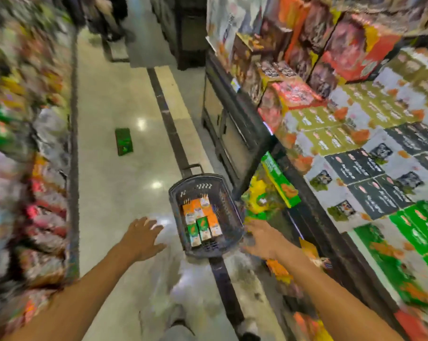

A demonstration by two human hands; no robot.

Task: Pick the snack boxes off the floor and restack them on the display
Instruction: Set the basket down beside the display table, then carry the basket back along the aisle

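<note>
1. Left grip: left hand (144, 236) spread, fingers straight and splayed over the bare floor (109, 193), holding nothing
2. Right grip: right hand (259, 239) reaching low beside the basket (228, 212); blurred, fingers seemingly loose and extended toward the packs, no clear pinch on anything, so cannot tell for certain
3. Task's things: one green snack box (124, 142) lying flat on the floor mid-aisle, well apart from both hands and beyond the basket
4. More packs: a green and yellow snack box (280, 183) tilted against the display's lower edge, just above the right hand; orange packs (278, 267) blurred low by the right forearm, placing unclear
5. Basket: standing on the floor between the two hands, holding small orange, green and white cartons (201, 221)
6. Display (355, 143): on the right, covered with flat rows of boxes, green ones near the front corner
7. Progress, as a judgement: mostly undone or midway; at least the far green box not yet picked up, tilted box by the edge not yet stacked
8. Pose: both bare forearms stretched forward and down, left palm facing the floor, right arm angled toward the display's base
</note>
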